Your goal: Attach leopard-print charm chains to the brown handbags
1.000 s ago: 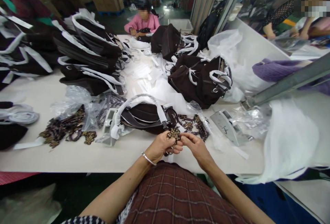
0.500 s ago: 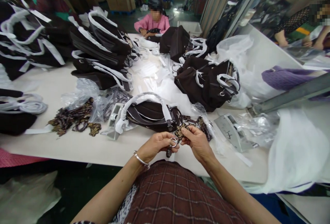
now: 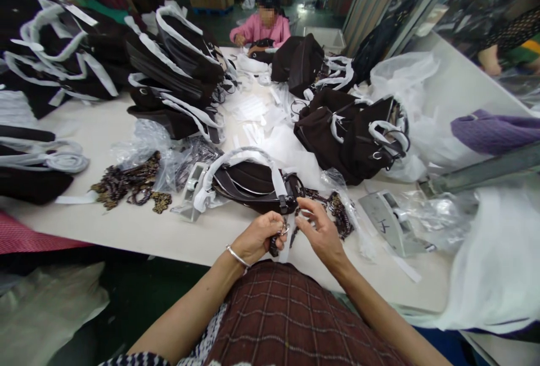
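My left hand (image 3: 262, 238) is closed on a bag charm (image 3: 274, 245), a dark braided strap with a silver ring showing at the fingertips. Close by on the right is my right hand (image 3: 319, 232), thumb and fingers apart, with nothing clearly gripped. A thin dark piece hangs between the two hands; whether it is part of the charm I cannot tell. Just beyond them lies a dark brown handbag (image 3: 248, 183) with its handles wrapped in white. More charms (image 3: 341, 214) lie in clear plastic to the right of the bag.
A heap of charms (image 3: 126, 180) lies at the left beside clear plastic. Grey metal tape dispensers stand left and right, one of them here (image 3: 386, 222). Brown bags (image 3: 350, 135) are piled at both sides. A person in pink (image 3: 261, 31) sits across the table.
My right hand has let go of the patterned tag on the charm and its fingers have spread. My left hand keeps hold of the charm. The view has shifted slightly left.
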Tool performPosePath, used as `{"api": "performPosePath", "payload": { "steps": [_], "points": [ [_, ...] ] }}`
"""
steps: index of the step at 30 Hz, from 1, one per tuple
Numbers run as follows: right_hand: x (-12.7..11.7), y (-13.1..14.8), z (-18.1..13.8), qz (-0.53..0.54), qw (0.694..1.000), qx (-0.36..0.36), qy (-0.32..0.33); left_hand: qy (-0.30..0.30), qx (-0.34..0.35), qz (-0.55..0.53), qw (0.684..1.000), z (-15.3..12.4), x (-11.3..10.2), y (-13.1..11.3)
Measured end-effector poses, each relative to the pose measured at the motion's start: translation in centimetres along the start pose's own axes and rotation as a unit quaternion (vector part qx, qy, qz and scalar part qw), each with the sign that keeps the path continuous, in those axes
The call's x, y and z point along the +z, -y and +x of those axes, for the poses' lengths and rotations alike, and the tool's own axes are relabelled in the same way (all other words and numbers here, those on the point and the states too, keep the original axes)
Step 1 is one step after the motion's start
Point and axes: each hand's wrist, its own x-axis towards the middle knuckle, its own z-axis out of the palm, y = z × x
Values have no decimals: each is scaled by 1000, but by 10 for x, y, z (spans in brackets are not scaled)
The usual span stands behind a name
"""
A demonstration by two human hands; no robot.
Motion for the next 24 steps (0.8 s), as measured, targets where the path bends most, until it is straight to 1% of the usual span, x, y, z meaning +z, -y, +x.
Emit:
{"api": "performPosePath", "payload": {
  "steps": [1, 3, 4, 6, 7, 9, 11, 12, 13, 14, 16, 19, 21, 24],
  "points": [
    [-2, 2, 0, -24, 999, -29, 38, 5, -7, -16, 1000, 1, -1, 1],
    [-4, 3, 1, -41, 992, -49, 107, 17, -24, -34, 999, 4, -2, 4],
    [-4, 2, 1, -39, 990, -45, 125, 24, -33, -34, 999, 6, -2, 6],
    [-3, 0, 3, -33, 991, -29, 124, 30, -41, -7, 999, 9, -1, 8],
    [-2, -2, 5, -33, 993, -16, 116, 20, -34, 27, 999, 10, -1, 8],
    [-2, -4, 8, -35, 994, 26, 103, -30, 12, 144, 989, 11, 1, 5],
    [-3, -4, 10, -22, 991, 85, 97, -90, 80, 276, 954, 10, 2, -2],
    [-4, -3, 11, -4, 989, 115, 96, -105, 106, 324, 934, 9, 2, -6],
    [-5, -2, 12, 22, 985, 142, 94, -108, 121, 351, 922, 7, 2, -10],
    [-5, -2, 13, 55, 980, 166, 95, -103, 124, 358, 920, 6, 2, -14],
    [-5, -1, 15, 123, 965, 207, 101, -89, 110, 339, 930, 5, 2, -19],
    [-2, -2, 19, 167, 950, 242, 106, -82, 83, 299, 947, 6, 4, -21],
    [1, -3, 20, 166, 949, 246, 104, -87, 57, 268, 958, 8, 5, -20],
    [2, -4, 21, 153, 958, 220, 101, -115, 19, 210, 971, 8, 7, -19]
  ]
}}
